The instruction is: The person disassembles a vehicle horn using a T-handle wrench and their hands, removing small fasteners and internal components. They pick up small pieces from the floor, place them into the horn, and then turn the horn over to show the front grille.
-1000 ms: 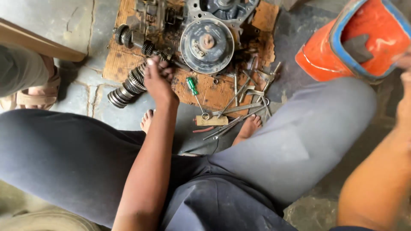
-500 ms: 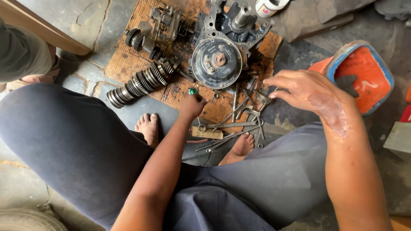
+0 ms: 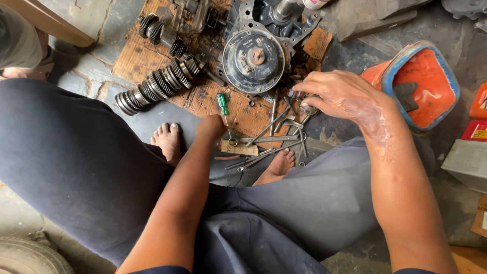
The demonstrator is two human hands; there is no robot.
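I sit on the floor with my legs bent and bare feet near a greasy brown board (image 3: 142, 56). My left hand (image 3: 211, 127) rests low on the board, curled by a green-handled screwdriver (image 3: 223, 104) and a small wooden block (image 3: 239, 148); what it grips is hidden. My right hand (image 3: 339, 94) hovers with fingers spread over a heap of steel spanners (image 3: 276, 127), fingertips touching them. Beyond lies a round dark gearbox housing (image 3: 252, 61) and a long gear shaft (image 3: 157, 83).
An orange container with a blue rim (image 3: 421, 83) stands to the right. Boxes (image 3: 469, 157) lie at the far right edge. Another person's leg and foot (image 3: 23, 56) are at the upper left. A tyre (image 3: 30, 259) shows at the bottom left. More gears (image 3: 160, 30) sit on the board.
My left hand has drawn back from the gear shaft to the board's near edge. My right hand has swung in from the right and come down onto the spanners.
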